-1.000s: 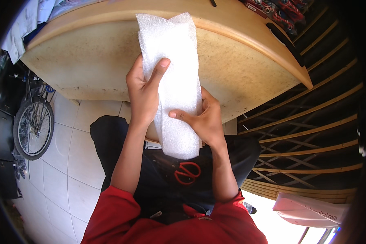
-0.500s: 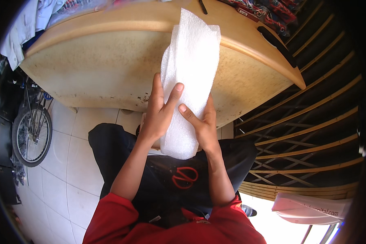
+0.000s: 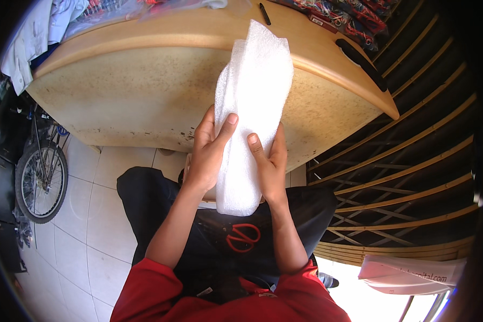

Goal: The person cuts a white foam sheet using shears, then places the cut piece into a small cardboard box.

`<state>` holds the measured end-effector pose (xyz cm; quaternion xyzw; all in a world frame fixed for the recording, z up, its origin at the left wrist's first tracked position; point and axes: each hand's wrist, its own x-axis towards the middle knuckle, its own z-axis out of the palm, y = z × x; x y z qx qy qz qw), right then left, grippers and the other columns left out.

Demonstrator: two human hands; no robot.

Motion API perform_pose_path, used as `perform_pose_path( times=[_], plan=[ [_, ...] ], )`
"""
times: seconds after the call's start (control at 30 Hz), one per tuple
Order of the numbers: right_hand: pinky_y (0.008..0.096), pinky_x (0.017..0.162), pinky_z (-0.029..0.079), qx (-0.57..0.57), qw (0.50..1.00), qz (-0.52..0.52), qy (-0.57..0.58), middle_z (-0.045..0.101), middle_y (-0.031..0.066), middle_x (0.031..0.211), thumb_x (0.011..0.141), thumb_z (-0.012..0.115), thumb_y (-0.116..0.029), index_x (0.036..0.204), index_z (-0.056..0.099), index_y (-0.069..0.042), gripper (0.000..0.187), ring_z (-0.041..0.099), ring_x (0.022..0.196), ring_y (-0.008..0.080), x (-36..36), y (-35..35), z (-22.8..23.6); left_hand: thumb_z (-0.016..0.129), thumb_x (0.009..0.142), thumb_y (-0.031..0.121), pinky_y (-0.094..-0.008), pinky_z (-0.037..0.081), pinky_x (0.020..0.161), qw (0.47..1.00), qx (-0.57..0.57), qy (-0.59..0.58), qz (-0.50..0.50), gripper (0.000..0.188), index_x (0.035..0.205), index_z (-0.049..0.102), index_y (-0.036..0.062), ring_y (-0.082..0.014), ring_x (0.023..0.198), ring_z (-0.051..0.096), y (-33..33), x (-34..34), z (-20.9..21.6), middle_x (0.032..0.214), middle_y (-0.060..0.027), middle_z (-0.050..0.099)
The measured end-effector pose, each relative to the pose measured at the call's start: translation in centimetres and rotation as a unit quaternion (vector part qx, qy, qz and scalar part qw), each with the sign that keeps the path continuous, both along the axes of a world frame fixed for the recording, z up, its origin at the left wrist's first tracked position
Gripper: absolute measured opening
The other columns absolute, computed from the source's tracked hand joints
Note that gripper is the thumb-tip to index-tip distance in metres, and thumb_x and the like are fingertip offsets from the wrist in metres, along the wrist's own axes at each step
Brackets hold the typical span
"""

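Observation:
Between my two hands is a long bundle of white foam wrap [image 3: 257,102], held up in front of my lap with its loose end pointing away from me. Whatever may lie inside the wrap is hidden. My left hand [image 3: 210,150] grips its left side, thumb on top. On the right side my right hand [image 3: 271,163] clasps it, thumb pressed on the upper face and fingers around the edge. A pair of scissors with red handles [image 3: 242,238] lies on my dark trousers [image 3: 155,198] below the bundle.
A curved wooden desk [image 3: 172,35] stands ahead, bearing a black pen [image 3: 264,14], a long dark object [image 3: 362,63] and red packets [image 3: 333,19]. Pale cloth [image 3: 24,48] hangs off its left end. A bicycle [image 3: 42,180] is at left, a folding metal gate [image 3: 402,177] at right.
The foam bundle has shifted slightly toward me. My right thumb has moved a little up and to the right along the wrap; both hands keep hold.

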<state>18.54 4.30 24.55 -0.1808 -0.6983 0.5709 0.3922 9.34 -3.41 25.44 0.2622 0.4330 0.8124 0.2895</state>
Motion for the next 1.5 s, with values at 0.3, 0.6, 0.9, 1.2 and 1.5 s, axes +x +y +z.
perform_pose_path(
  times=[0.3, 0.6, 0.9, 1.2, 1.5],
  plan=[
    [0.0414, 0.104, 0.030, 0.154, 0.982, -0.040, -0.102, 0.038, 0.0208, 0.129, 0.094, 0.058, -0.022, 0.141, 0.032, 0.002, 0.059, 0.033, 0.121, 0.0292, 0.5, 0.6, -1.0, 0.065, 0.092, 0.031, -0.0272, 0.047, 0.080, 0.998, -0.048, -0.024, -0.014, 0.041, 0.113, 0.059, -0.0030, -0.0099, 0.090, 0.058, -0.3, 1.2, -0.4, 0.100, -0.0071, 0.065],
    [0.0310, 0.085, 0.044, 0.024, 0.992, -0.120, 0.043, 0.060, 0.0130, 0.098, 0.096, 0.057, -0.017, 0.116, 0.048, 0.003, 0.030, 0.055, 0.092, 0.0167, 1.1, -0.1, 0.2, 0.068, 0.086, 0.005, -0.0254, 0.049, 0.081, 0.995, -0.044, 0.092, -0.019, 0.034, 0.116, 0.056, -0.0050, -0.0102, 0.094, 0.060, 0.4, 1.2, -0.3, 0.106, -0.0080, 0.066],
    [0.0306, 0.087, 0.040, 0.093, 0.959, -0.213, 0.165, 0.056, 0.0119, 0.101, 0.098, 0.053, -0.023, 0.114, 0.047, 0.004, 0.031, 0.051, 0.094, 0.0166, 1.9, 4.0, 6.8, 0.069, 0.085, 0.006, -0.0320, 0.041, 0.098, 0.963, -0.072, 0.247, -0.076, 0.054, 0.132, 0.044, -0.0050, -0.0162, 0.114, 0.052, 1.1, 3.8, 2.2, 0.125, -0.0131, 0.056],
    [0.0405, 0.080, 0.048, 0.156, 0.980, -0.102, -0.074, 0.064, 0.0277, 0.103, 0.088, 0.063, -0.030, 0.116, 0.052, 0.010, 0.050, 0.065, 0.091, 0.0345, -6.6, 18.7, 20.2, 0.060, 0.092, 0.018, -0.0362, 0.053, 0.049, 0.941, -0.128, 0.308, -0.058, 0.041, 0.108, 0.042, -0.0156, -0.0335, 0.063, 0.068, 10.6, -1.3, 15.0, 0.084, -0.0298, 0.062],
    [0.0481, 0.096, 0.042, 0.298, 0.860, -0.222, -0.349, 0.055, 0.0268, 0.122, 0.090, 0.055, -0.028, 0.125, 0.043, 0.008, 0.051, 0.053, 0.116, 0.0396, -11.7, 21.5, 16.1, 0.065, 0.088, 0.035, -0.0478, 0.050, 0.071, 0.674, -0.391, 0.610, 0.145, 0.046, 0.095, 0.058, -0.0100, -0.0404, 0.076, 0.063, 10.2, -2.2, 17.6, 0.087, -0.0269, 0.062]
  ],
)
